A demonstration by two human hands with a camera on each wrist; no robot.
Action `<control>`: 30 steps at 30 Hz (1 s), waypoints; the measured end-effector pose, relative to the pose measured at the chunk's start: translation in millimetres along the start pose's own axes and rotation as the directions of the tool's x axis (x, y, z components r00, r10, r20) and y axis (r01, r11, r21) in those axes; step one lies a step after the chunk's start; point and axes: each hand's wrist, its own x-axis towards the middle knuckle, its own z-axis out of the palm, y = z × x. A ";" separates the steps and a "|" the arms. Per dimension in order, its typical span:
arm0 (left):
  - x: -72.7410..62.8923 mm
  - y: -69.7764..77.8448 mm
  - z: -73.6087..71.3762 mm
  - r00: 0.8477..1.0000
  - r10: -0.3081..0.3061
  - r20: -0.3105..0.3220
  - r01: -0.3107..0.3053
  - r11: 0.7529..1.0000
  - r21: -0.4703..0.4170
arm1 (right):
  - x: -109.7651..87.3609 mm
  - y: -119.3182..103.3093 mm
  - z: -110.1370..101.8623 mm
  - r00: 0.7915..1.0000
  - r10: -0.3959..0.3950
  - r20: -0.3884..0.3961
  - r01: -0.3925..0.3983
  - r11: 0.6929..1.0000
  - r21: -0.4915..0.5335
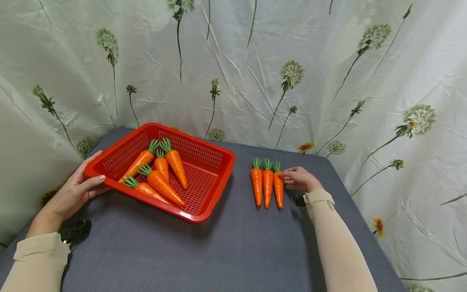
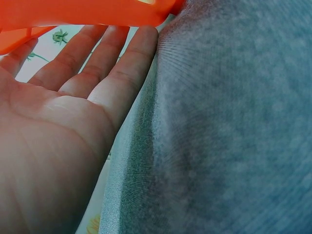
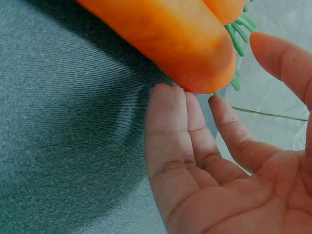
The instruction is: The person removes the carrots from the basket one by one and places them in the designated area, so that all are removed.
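Observation:
A red plastic basket [image 1: 200, 167] with slotted walls stands at the left of the table, with several orange carrots [image 1: 160, 184] with green tops lying inside. My left hand [image 1: 74, 188] holds its left corner, thumb at the rim and fingers against the outside. In the left wrist view the fingers [image 2: 114, 78] reach fairly straight to the basket's underside [image 2: 87, 13]. Three more carrots lie side by side on the table, tops away from me. Beside the rightmost carrot [image 1: 279, 190] is my right hand [image 1: 300, 179], fingertips at its upper side. The right wrist view shows extended fingers [image 3: 168, 131] and the thumb apart.
A grey cloth [image 1: 226, 251] covers the table. Behind and around it hangs a pale curtain [image 1: 240, 81] printed with flowers. The left [image 1: 256, 186] and middle carrots [image 1: 267, 187] of the row lie between the basket and my right hand.

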 end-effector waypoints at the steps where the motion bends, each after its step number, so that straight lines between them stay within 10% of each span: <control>1: 0.0 -0.2 -0.1 1.000 0.001 0.001 -0.001 1.000 0.002 | -0.1 -0.7 -0.3 1.000 0.000 -0.005 0.000 1.000 -0.003; 30: -0.6 -0.8 0.0 1.000 -0.018 -0.021 0.019 0.999 0.028 | -11.2 -40.2 3.1 0.998 -0.048 -0.036 0.047 0.998 -0.048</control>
